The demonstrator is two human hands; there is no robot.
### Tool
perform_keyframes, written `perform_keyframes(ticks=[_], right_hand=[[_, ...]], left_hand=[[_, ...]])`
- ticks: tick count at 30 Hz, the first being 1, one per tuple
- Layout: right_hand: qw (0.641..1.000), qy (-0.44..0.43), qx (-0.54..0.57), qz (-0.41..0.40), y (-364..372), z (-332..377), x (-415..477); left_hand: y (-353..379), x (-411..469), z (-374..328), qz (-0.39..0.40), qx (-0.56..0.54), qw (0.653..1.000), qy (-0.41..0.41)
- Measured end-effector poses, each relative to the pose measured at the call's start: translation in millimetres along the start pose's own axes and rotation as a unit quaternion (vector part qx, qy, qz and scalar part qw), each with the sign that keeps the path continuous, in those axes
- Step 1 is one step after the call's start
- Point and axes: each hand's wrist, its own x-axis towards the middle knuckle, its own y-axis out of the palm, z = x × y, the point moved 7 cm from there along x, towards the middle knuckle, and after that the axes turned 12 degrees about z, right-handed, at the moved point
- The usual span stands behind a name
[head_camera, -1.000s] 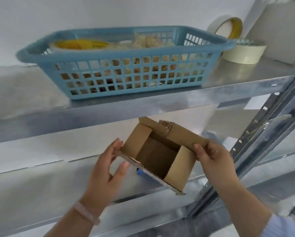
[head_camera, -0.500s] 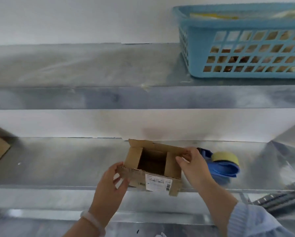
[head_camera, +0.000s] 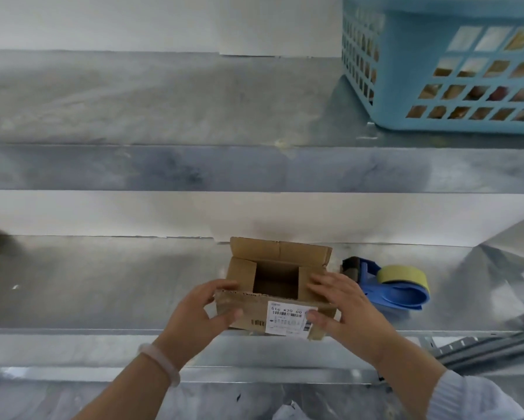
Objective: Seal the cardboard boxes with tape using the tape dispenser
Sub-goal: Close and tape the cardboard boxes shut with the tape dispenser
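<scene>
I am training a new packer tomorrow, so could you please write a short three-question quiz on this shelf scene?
1. Multiple choice: where is the tape dispenser?
A. in the blue basket
B. on the shelf, right of the cardboard box
C. held in a hand
2. True or false: the box's top is already taped shut.
3. Short answer: which hand is nearer the dispenser?

Key: 1 B. 2 False, its flaps stand open. 3 The right hand.
</scene>
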Motion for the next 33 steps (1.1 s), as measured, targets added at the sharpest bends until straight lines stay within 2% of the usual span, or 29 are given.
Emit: perform_keyframes(ticks=[3, 7, 9, 13, 18, 21, 26, 28, 31, 33], right_hand=[[1.0, 0.013, 0.011, -0.023, -3.4, -2.2, 3.8], [0.99, 0.044, 0.107, -0.081, -15.9, -18.5, 2.4], [0.986, 0.055, 0.135, -0.082, -19.9, -23.3, 5.5], [0.993, 0.056, 0.09, -0.045, -25.5, -25.0, 17.7], [0.993, -0.003, 0.068, -0.093, -32.6, -21.7, 12.6], [0.996, -0.032, -0.021, -0.083, -23.9, -16.8, 10.4], [0.995, -0.013, -0.072, -0.066, -13.7, -17.9, 14.3], [0.994, -0.008, -0.088, -0.062, -12.8, -16.9, 14.5], [0.992, 0.007, -0.116, -0.05, -8.2, -17.0, 13.0], [0.989, 0.019, -0.138, -0.045, -4.1, -17.8, 11.3]], left_hand=[[-1.6, 11.1, -0.7, -0.003, 0.021, 1.0, -0.004], [5.1, 25.6, -7.8, 0.009, 0.08, 0.997, 0.004], [10.6, 32.3, -12.4, 0.017, 0.096, 0.995, 0.032], [10.8, 51.8, -10.8, 0.044, 0.116, 0.991, 0.043], [7.3, 54.4, -19.2, 0.057, 0.189, 0.977, 0.08], [10.4, 47.6, -24.3, 0.069, 0.246, 0.959, 0.12], [19.3, 48.5, -43.0, 0.027, 0.337, 0.929, 0.15], [29.3, 51.4, -49.3, 0.038, 0.332, 0.929, 0.16], [44.6, 56.6, -49.3, 0.076, 0.375, 0.909, 0.164], [45.6, 58.3, -48.7, 0.073, 0.374, 0.91, 0.161]])
